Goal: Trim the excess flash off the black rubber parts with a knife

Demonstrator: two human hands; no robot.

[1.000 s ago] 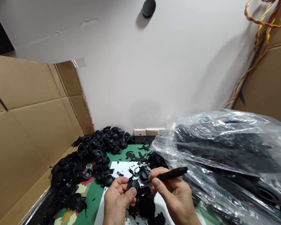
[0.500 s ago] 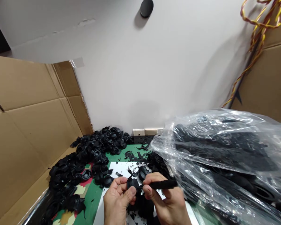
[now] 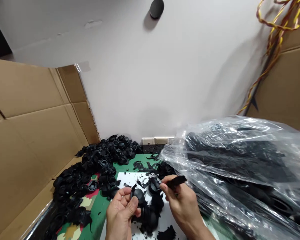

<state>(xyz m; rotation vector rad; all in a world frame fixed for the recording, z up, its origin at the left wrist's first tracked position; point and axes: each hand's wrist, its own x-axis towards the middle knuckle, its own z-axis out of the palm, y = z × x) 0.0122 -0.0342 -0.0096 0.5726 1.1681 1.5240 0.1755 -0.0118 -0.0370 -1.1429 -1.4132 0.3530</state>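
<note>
My left hand (image 3: 120, 213) pinches a round black rubber part (image 3: 138, 196) between thumb and fingers, its smooth domed face showing. To its right, my right hand (image 3: 183, 206) grips a slim black-handled tool (image 3: 178, 181); I cannot make out its tip. The tool is apart from the rubber part. Beneath the hands, more ribbed black rubber parts (image 3: 150, 218) and torn black scraps (image 3: 167, 233) lie on a white board (image 3: 126, 179). Another rubber part (image 3: 154, 185) sits just left of my right fingers.
A big heap of black rubber parts (image 3: 102, 163) covers the left of the green mat (image 3: 97, 213). On the right bulges a clear plastic bag (image 3: 230, 160) of black parts. Cardboard (image 3: 27, 133) stands at left; twisted wires (image 3: 262, 75) hang at right. Behind is a white wall (image 3: 140, 83).
My right hand has drawn the tool up and right, away from the rubber part. My left hand has shifted slightly left, and the part now turns its domed face more toward me.
</note>
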